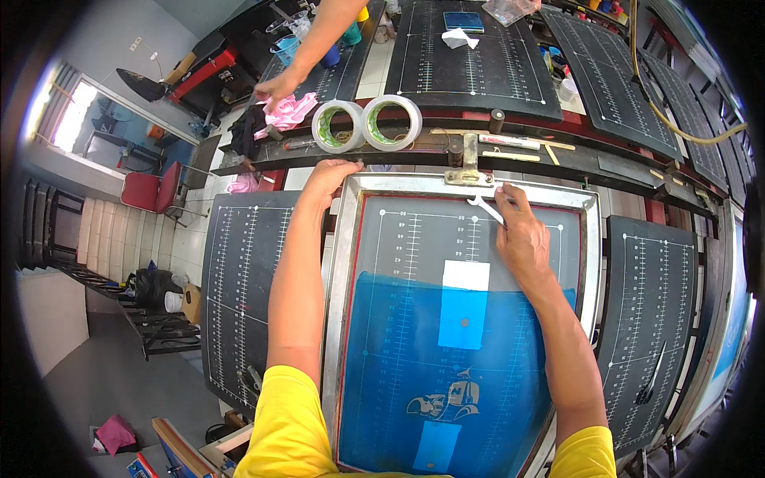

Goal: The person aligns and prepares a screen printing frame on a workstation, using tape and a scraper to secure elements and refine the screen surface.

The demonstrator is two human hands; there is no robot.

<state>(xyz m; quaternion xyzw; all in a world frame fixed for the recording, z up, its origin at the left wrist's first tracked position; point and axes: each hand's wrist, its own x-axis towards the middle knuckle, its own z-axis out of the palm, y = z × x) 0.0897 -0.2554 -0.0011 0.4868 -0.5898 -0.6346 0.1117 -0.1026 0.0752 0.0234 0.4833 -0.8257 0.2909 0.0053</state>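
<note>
A screen-printing frame (590,263) with a metal border and blue-coated mesh (374,334) lies in front of me over a black board marked with white rulers. Its mesh carries a pale scooter-like design near my body and white paper-like rectangles. At the far left corner, my left hand (325,183) is closed around the frame's edge, some fingertips hidden. My right hand (523,243) grips a wrench (484,209), whose open jaw lies just below the metal hinge clamp (468,171) at the frame's far edge. The fingers also rest near that edge.
Two rolls of clear tape (390,123) stand on the dark rail (590,159), near a white marker (510,142) and wooden sticks. Another person's hand (279,89) reaches toward pink cloth (291,111) at the far left. Ruled black boards (247,295) lie on both sides.
</note>
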